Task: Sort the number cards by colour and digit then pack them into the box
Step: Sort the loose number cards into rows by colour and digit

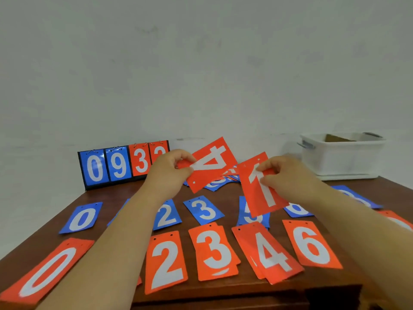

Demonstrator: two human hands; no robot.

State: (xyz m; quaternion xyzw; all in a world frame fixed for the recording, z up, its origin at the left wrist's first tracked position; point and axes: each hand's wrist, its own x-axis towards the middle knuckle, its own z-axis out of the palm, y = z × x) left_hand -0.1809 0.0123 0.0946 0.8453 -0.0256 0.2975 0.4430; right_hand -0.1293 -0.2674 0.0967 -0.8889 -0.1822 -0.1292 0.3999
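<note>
each hand pinched one card above the table: left hand [172,173] the red 4 [212,164], right hand [283,175] the red 1 [262,186]; a hasty drop would likely scatter the sorted piles below

The worktop [223,288] is dark glossy wood. The number cards [166,262] look smooth and slightly shiny. Beyond the right hand [286,175], the box [342,159] is white matt plastic.
</note>
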